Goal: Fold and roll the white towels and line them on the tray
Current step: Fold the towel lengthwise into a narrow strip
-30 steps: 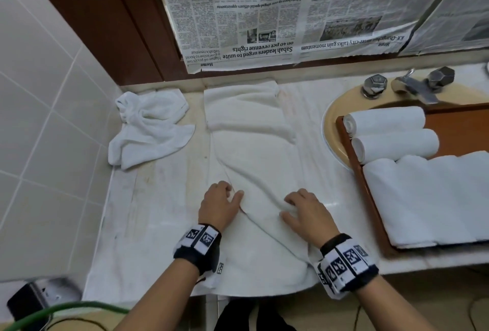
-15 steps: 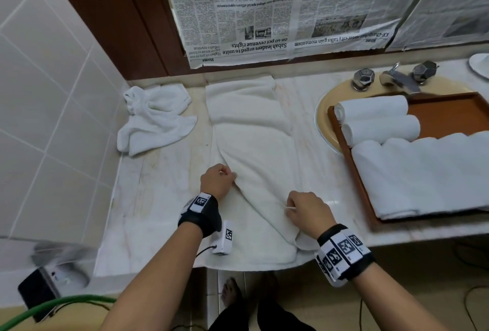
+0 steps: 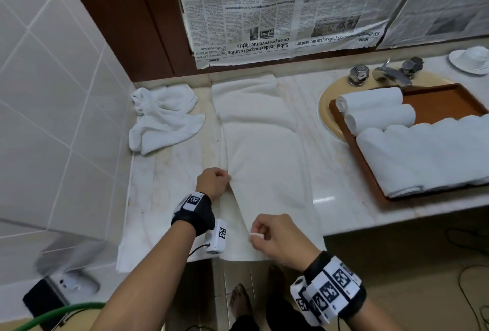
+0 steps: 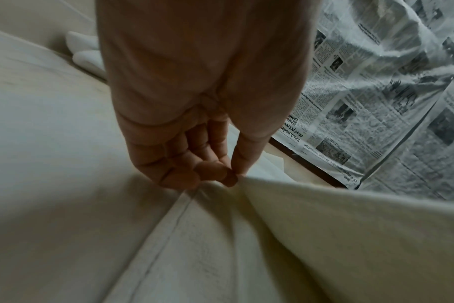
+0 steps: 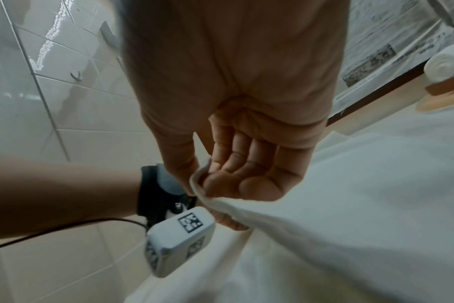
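Observation:
A long white towel (image 3: 260, 145) lies lengthwise on the marble counter, folded over itself. My left hand (image 3: 213, 182) pinches its left edge (image 4: 246, 184) between thumb and fingertips. Nearer the counter's front, my right hand (image 3: 275, 238) pinches the towel's near edge (image 5: 202, 184) and holds it lifted. At the right, a brown wooden tray (image 3: 444, 100) rests over the sink and carries two rolled white towels (image 3: 370, 99) (image 3: 381, 117) at its far end, with several more white towels (image 3: 428, 156) lying side by side in front of them.
A crumpled white towel (image 3: 164, 119) lies at the back left by the tiled wall. Another white cloth (image 3: 164, 227) covers the counter under the towel. Chrome taps (image 3: 386, 73) stand behind the tray. Newspaper (image 3: 285, 7) covers the wall behind. A white dish (image 3: 471, 60) sits far right.
Both hands went from lying on the towel to pinching its folded edge. The right hand has drawn back toward the counter's front, lifting the near edge; the camera has pulled back.

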{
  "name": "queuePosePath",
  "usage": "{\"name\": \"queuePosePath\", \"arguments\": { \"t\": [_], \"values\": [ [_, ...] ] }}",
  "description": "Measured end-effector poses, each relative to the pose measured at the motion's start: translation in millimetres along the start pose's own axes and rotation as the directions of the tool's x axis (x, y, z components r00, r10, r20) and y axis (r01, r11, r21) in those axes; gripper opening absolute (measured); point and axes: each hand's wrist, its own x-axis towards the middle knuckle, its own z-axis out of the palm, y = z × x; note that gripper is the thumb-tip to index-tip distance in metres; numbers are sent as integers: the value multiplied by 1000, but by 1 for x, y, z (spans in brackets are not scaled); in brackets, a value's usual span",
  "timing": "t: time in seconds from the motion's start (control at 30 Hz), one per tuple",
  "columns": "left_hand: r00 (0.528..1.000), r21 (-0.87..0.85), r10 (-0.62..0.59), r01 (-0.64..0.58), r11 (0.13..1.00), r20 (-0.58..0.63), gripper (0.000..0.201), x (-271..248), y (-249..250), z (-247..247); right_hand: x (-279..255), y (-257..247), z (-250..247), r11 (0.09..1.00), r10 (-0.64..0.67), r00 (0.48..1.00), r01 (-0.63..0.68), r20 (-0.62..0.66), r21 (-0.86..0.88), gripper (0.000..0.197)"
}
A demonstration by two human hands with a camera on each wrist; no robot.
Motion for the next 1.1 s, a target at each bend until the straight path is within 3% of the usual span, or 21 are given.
{"name": "queuePosePath", "arguments": {
  "t": [0.13,0.33,0.73,0.77,0.83,0.93,1.0,1.1],
  "values": [
    [998,61,23,-26,998,52,5,-3,-13,-5,-1,-13,35,999,-21,1000,21,20,31,10],
    [997,109,76,-79,991,32,7,-9,-24,-11,12,-11,72,997,-32,997,27,75,73,4],
    [997,118,76,-75,990,0,10,-17,-27,-7,20,10,72,1000,-12,967,15,254,-9,23],
    [997,125,77,-76,989,0,9,-17,-27,-7,24,11,64,1000,-28,976,25,218,15,25],
    [998,131,68,-68,989,2,9,-16,-27,-8,38,19,40,998,-61,998,61,19,15,20],
    [998,139,62,-60,988,-7,13,-15,-24,-10,69,45,-5,985,-56,949,1,-312,-173,22],
    [996,163,80,-72,984,-41,12,-14,-21,-10,87,65,-33,947,6,920,-132,-393,-293,32],
    [992,153,56,-38,987,-115,11,-14,-19,-8,103,90,-57,895,115,908,-271,-404,-355,42]
  ]
}}
